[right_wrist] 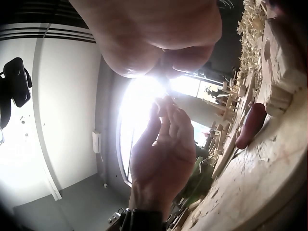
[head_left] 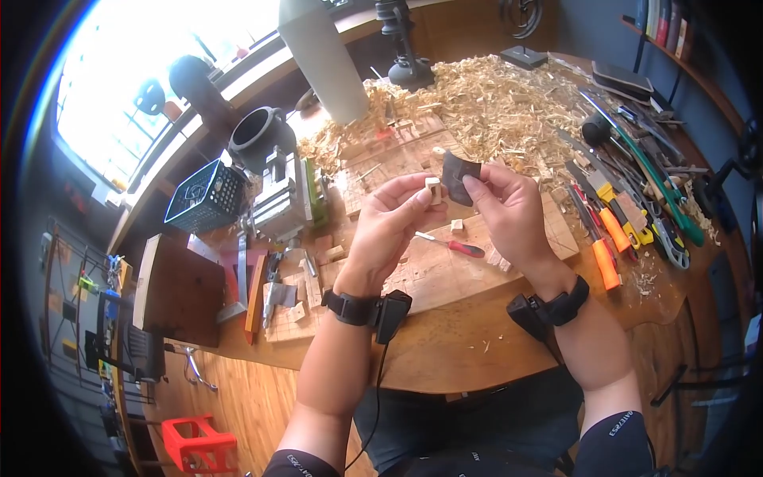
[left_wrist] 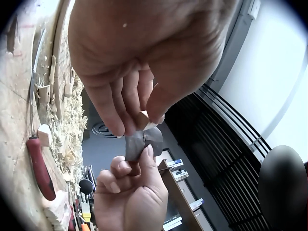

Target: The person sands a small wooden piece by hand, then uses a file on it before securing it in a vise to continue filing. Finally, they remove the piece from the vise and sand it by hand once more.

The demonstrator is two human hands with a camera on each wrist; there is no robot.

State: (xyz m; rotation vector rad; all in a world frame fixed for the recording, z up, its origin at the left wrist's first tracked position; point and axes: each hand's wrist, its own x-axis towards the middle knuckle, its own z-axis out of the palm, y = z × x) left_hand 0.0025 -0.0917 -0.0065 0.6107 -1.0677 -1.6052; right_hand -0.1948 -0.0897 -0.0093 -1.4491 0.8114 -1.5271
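In the head view my left hand [head_left: 383, 230] pinches a small pale wooden block [head_left: 433, 188] between thumb and fingers, above the workbench. Just right of it, my right hand [head_left: 515, 219] grips a dark grey piece of sandpaper [head_left: 458, 176], thumb pressed on its face. The left wrist view has the sandpaper [left_wrist: 136, 144] bent and close against the block [left_wrist: 142, 120]. In the right wrist view, window glare washes out the work between the hands. Below them on the bench lie a red-handled carving tool [head_left: 465, 249] and a small wooden cube [head_left: 456, 226].
Wood shavings [head_left: 509, 103] heap at the back. Orange- and yellow-handled tools [head_left: 612, 230] crowd the right side. On the left stand a metal vise [head_left: 274, 195], a dark plastic basket [head_left: 205, 195] and a brown wooden box [head_left: 183, 290]. A red stool [head_left: 199, 444] is on the floor.
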